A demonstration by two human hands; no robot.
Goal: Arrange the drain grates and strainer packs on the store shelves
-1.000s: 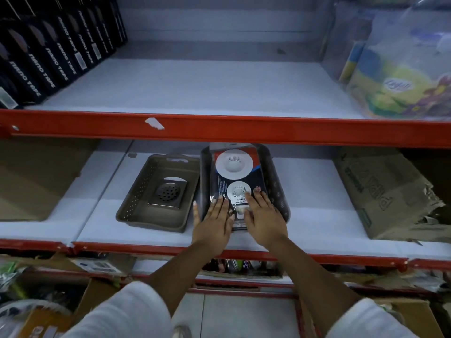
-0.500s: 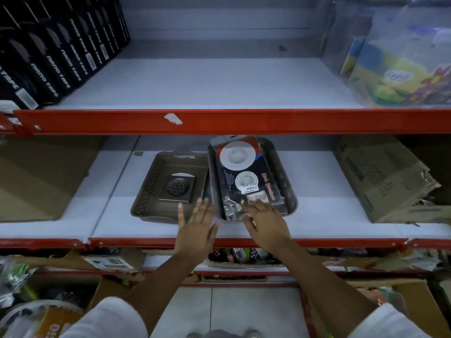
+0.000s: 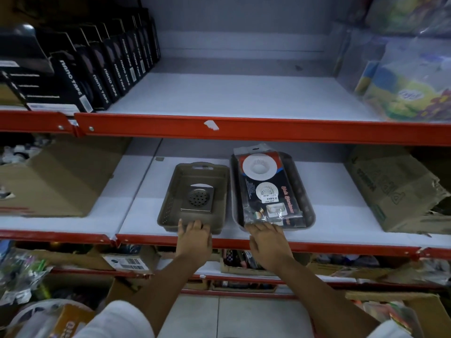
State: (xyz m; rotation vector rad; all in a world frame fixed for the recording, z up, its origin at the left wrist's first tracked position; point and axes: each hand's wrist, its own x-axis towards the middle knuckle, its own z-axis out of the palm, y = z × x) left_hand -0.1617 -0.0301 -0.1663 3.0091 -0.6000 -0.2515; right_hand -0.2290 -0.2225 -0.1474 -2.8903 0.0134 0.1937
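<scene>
On the middle shelf stand two baskets side by side. The brown basket on the left holds a square metal drain grate. The grey basket on the right holds a strainer pack with white strainers on a dark card. My left hand rests on the brown basket's front rim, fingers curled over it. My right hand touches the grey basket's front edge just below the pack, fingers spread.
A cardboard box lies on the same shelf at the right, another box at the left. Black nano tape boxes line the upper shelf's left; wrapped packs fill its right. Cluttered boxes sit below.
Both hands have drawn back from on top of the strainer pack. My left hand shifted left onto the brown basket's front rim; my right hand slid down to the grey basket's front edge.
</scene>
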